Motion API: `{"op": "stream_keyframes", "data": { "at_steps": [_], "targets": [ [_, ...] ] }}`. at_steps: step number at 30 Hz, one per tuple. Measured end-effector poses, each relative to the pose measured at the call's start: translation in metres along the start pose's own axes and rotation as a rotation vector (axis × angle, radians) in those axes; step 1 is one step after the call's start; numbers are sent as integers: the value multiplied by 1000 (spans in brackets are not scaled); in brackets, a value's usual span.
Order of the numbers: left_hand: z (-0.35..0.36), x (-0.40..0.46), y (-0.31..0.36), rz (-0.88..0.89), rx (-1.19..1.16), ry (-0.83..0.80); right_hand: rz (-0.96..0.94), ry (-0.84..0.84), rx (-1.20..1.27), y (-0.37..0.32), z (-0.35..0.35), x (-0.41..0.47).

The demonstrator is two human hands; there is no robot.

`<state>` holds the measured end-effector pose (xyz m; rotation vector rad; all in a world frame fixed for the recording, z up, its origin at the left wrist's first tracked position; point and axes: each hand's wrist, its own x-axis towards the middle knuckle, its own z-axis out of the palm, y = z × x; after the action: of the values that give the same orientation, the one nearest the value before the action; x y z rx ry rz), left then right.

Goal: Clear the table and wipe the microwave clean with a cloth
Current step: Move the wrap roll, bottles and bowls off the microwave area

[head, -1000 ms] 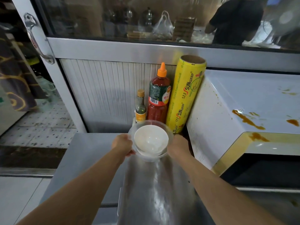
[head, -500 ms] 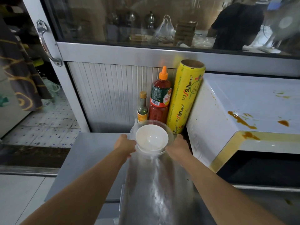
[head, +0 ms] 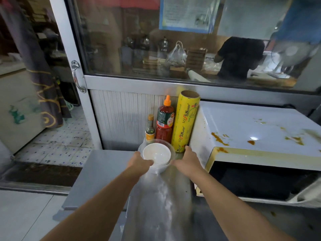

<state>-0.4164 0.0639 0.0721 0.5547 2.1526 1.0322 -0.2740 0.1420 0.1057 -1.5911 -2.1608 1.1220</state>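
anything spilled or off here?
Yes. Orange-brown sauce is splattered across the microwave top and runs over its front edge. The yellow cling-film roll leans against the microwave's side instead of standing straight.

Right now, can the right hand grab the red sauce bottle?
Probably not easily. The right hand is beside the bowls, and these sit right in front of the red sauce bottle, with the yellow wrap roll crowding its right side.

Both arms outstretched; left grip (head: 139, 162) curled, right grip (head: 188, 160) relaxed, palm down.
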Motion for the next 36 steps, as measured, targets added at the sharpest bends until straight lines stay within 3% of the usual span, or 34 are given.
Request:
{"op": "stream_keyframes", "data": {
  "at_steps": [12,25,36],
  "targets": [
    [12,-129,17,55,124,18,-159,10,73,22,-64,-96],
    [79,-257,46,150,100,24,-142,65,115,112,-161,-186],
    [143,-316,44,194,87,-41,-96,160,113,185,-213,-225]
  ]
}}
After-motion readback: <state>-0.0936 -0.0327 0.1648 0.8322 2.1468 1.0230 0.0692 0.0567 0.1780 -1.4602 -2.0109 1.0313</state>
